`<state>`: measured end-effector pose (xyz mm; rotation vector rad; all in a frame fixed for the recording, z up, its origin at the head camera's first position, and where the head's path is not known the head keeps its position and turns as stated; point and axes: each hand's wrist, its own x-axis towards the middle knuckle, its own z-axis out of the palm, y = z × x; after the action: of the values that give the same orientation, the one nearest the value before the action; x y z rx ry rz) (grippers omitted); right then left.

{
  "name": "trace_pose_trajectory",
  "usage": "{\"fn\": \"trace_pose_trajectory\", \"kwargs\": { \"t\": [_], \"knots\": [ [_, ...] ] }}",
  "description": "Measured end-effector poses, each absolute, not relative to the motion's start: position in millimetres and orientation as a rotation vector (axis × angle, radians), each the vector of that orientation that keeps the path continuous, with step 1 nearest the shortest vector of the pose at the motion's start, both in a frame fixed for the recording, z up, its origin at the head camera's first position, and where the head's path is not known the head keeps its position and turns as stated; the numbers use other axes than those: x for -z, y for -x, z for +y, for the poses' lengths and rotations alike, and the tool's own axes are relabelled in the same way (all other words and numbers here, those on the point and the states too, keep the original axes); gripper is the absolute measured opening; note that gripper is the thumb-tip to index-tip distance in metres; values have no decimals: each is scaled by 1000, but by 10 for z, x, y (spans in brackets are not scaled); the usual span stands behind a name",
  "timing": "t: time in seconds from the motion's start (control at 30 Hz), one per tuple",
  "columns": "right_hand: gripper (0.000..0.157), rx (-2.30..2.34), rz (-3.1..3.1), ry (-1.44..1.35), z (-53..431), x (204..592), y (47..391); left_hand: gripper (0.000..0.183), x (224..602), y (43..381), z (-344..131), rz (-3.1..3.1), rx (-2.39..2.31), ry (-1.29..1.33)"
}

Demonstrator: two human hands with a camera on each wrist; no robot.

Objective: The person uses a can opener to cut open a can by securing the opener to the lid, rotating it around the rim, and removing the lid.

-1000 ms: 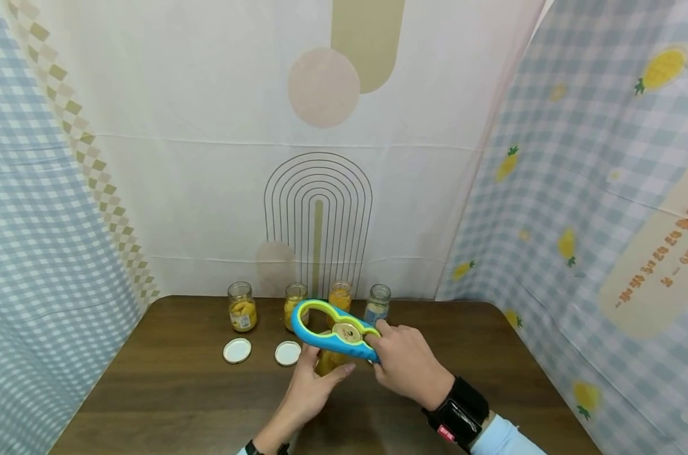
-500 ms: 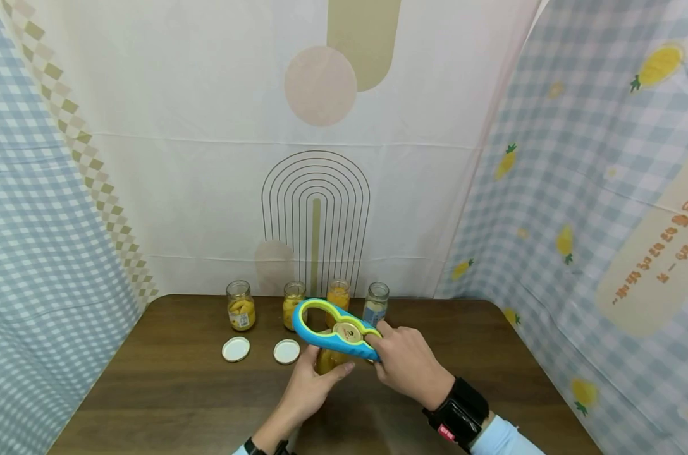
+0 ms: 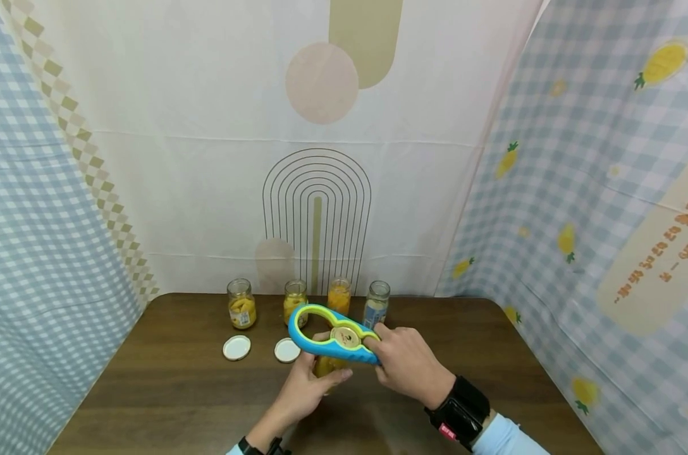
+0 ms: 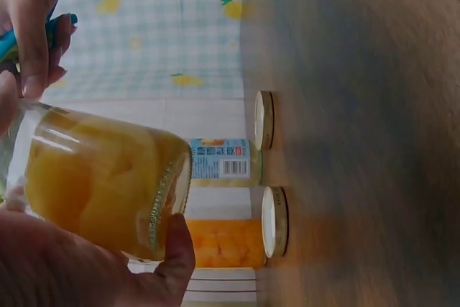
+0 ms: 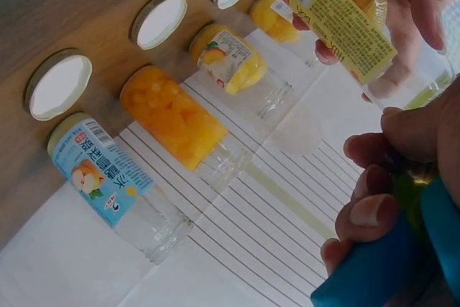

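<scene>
My left hand (image 3: 303,390) grips a glass jar (image 4: 93,185) of yellow fruit pieces, raised off the table and tilted. In the left wrist view, the thumb lies near the jar's base. A yellow printed label (image 5: 338,23) faces the right wrist camera. A blue and green jar opener (image 3: 324,347) lies over the jar's top, with a gold lid (image 3: 346,337) showing inside one of its rounded openings. My right hand (image 3: 409,366) holds the opener by its narrow end, fingers curled round it. Its wide loop points left, past the jar.
Along the back of the brown table (image 3: 167,392) stand lidless jars: yellow fruit (image 3: 242,309), more yellow fruit (image 3: 293,303), orange fruit (image 3: 339,297) and a blue-labelled jar (image 3: 375,309). Lids (image 3: 236,347) lie white side up before them. Patterned cloths (image 3: 196,158) hang behind and at the sides.
The opener's loop end has dipped slightly down and left, and the left hand with the jar has shifted a little the same way. Both grips are the same.
</scene>
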<state>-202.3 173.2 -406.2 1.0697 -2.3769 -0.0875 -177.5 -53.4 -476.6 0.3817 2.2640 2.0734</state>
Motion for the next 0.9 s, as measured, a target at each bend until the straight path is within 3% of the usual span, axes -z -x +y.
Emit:
{"fn": "trace_pose_trajectory", "kwargs": {
  "t": [0.33,0.9],
  "knots": [
    [32,84,-2269,-1179,1784,4092,2054,60,4840,1773,-692,2157,-1945,-500],
    [27,12,-2238,-1317,1875,4157,2015,68,4930,1852,-880,1744,-1826,-838]
  ]
}}
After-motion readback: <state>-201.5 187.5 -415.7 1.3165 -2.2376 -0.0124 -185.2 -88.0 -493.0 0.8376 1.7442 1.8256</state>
